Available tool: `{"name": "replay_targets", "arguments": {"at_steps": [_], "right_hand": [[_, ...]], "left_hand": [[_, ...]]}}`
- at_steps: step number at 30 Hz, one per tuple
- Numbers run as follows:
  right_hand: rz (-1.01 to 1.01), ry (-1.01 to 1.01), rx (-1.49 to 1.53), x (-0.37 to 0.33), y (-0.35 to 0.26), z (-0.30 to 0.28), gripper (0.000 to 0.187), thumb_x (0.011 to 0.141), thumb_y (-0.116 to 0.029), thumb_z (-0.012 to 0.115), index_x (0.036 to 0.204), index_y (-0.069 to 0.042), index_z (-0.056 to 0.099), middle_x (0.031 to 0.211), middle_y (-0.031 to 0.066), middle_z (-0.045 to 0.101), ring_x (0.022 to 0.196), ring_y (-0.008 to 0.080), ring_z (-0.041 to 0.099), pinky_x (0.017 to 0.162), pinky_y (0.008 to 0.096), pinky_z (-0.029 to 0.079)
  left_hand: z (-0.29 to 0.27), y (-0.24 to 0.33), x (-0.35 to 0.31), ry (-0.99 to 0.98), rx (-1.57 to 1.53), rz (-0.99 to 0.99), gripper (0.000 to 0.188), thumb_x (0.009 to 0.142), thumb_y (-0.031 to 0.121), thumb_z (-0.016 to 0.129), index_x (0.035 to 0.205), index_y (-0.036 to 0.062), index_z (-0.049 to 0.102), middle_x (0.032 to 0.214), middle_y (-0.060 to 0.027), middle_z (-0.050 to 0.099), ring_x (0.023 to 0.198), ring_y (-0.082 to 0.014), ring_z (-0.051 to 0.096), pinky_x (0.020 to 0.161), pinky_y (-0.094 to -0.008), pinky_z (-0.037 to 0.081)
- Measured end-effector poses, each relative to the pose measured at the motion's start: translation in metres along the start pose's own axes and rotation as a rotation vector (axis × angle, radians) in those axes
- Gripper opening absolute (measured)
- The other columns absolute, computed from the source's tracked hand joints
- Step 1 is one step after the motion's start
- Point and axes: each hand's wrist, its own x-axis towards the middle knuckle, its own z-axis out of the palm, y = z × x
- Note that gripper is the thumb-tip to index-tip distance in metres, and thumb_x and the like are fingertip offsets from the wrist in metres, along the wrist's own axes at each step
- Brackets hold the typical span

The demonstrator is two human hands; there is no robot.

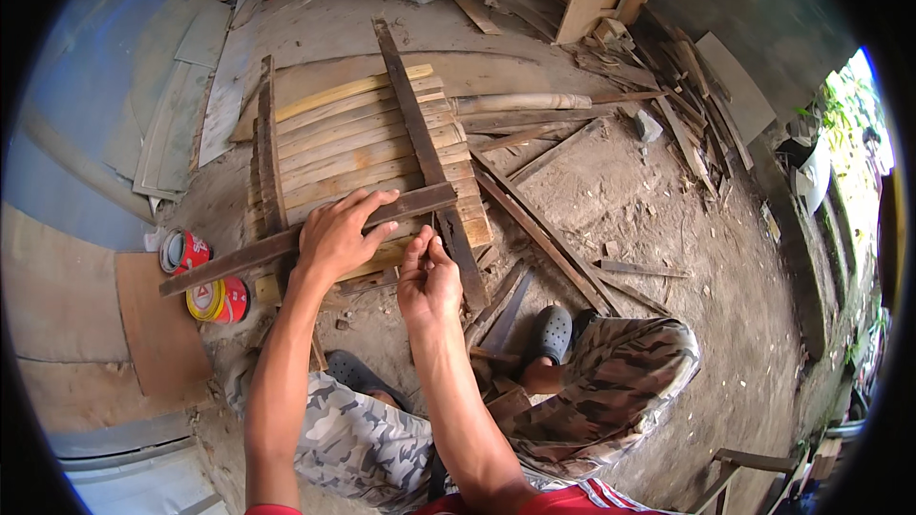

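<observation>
A dark wooden strip (229, 259) lies crosswise over two other dark strips, a left one (269, 148) and a right one (408, 100). These rest on a stack of pale wooden slats (343, 148). My left hand (339, 236) grips the crosswise strip toward its right part, fingers over its top. Just below that strip's right end, beside the right-hand strip, my right hand (429, 281) is closed palm-up with thumb and fingertips pinched together. What the pinch holds, if anything, is too small to make out.
Two red cans, one open (183, 253) and one yellow-fronted (218, 299), stand left of the stack. A hand saw blade (508, 313) lies by my shoe (551, 332). Long dark strips (544, 229) and a scrap-wood pile (682, 86) are at the right.
</observation>
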Motion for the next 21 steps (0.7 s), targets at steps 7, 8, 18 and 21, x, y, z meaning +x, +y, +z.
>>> {"name": "replay_targets", "arguments": {"at_steps": [7, 8, 18, 21], "right_hand": [[-0.003, -0.006, -0.042, -0.004, 0.002, 0.001, 0.018, 0.103, -0.009, 0.053, 0.114, 0.004, 0.058, 0.106, 0.0108, 0.068, 0.089, 0.0158, 0.07, 0.076, 0.0272, 0.064], [-0.001, -0.014, -0.052, -0.004, 0.002, 0.0, 0.019, 0.104, -0.01, 0.052, 0.115, 0.004, 0.058, 0.106, 0.0104, 0.068, 0.089, 0.0154, 0.07, 0.076, 0.0272, 0.064], [0.075, -0.057, -0.106, -0.012, 0.002, -0.006, 0.021, 0.103, -0.018, 0.057, 0.119, -0.004, 0.061, 0.108, 0.0047, 0.07, 0.086, 0.0126, 0.067, 0.076, 0.0262, 0.06], [0.116, -0.056, -0.115, -0.015, 0.001, -0.005, 0.023, 0.104, -0.022, 0.057, 0.118, -0.006, 0.063, 0.108, 0.002, 0.07, 0.087, 0.0122, 0.067, 0.076, 0.0272, 0.058]], "left_hand": [[0.0, 0.002, 0.0, 0.046, -0.028, 0.014, 0.04, 0.09, 0.035, 0.07, 0.127, 0.0241, 0.064, 0.116, -0.0023, 0.069, 0.1, -0.0326, 0.068, 0.084, -0.0448, 0.052], [0.001, 0.002, 0.001, 0.054, -0.035, 0.022, 0.039, 0.089, 0.033, 0.071, 0.127, 0.0232, 0.064, 0.115, -0.0028, 0.069, 0.1, -0.0326, 0.068, 0.083, -0.0446, 0.053], [-0.001, 0.01, 0.004, 0.07, -0.032, 0.023, 0.039, 0.086, 0.027, 0.075, 0.123, 0.0163, 0.066, 0.116, -0.0059, 0.07, 0.104, -0.0333, 0.067, 0.083, -0.0431, 0.054], [0.001, 0.007, 0.005, 0.055, -0.019, 0.001, 0.038, 0.087, 0.027, 0.074, 0.122, 0.0161, 0.066, 0.115, -0.0057, 0.071, 0.104, -0.0333, 0.067, 0.083, -0.0427, 0.054]]}}
